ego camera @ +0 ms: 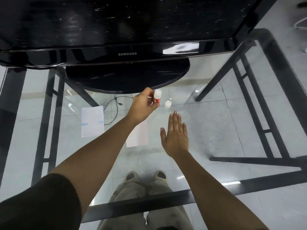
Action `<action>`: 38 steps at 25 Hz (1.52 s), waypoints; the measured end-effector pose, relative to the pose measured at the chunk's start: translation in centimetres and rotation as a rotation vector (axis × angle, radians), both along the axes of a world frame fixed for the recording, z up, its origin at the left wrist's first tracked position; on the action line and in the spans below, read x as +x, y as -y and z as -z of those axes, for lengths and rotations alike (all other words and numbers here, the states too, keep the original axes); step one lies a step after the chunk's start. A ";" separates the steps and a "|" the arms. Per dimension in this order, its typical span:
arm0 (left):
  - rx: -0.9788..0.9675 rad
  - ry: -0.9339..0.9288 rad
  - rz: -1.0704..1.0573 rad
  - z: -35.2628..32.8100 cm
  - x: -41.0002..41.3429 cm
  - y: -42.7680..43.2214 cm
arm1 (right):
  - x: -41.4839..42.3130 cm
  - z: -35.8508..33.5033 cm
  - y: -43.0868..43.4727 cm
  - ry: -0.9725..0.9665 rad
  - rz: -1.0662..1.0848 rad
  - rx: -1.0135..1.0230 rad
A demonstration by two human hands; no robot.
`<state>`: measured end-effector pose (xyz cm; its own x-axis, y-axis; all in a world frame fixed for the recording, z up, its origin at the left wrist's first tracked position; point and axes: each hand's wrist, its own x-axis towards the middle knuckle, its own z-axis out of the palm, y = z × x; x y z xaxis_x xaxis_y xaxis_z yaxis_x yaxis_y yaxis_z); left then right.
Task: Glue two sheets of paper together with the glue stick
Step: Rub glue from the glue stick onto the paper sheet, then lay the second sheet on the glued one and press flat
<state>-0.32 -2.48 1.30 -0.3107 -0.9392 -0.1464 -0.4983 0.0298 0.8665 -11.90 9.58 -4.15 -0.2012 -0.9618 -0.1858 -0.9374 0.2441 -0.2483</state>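
My left hand (143,104) grips a red and white glue stick (157,97), held upright above the glass table near the monitor's base. A white cap (167,104) stands on the glass just to its right. Flat and open, my right hand (176,135) hovers over the glass with its fingers together, holding nothing. One sheet of paper (92,121) with blue marks lies to the left. A second plain sheet (138,136) lies partly under my left forearm, between my two hands.
A black Samsung monitor (127,53) on a round base (127,77) stands at the far side of the glass table (232,113). Black table frame bars (137,206) run along the edges. Through the glass I see a cable (114,103) on the floor and my legs.
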 end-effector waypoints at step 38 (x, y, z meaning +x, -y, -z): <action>-0.348 0.478 0.191 3.1 12.5 -10.3 | 3.0 -4.8 -2.2 0.758 0.446 -0.187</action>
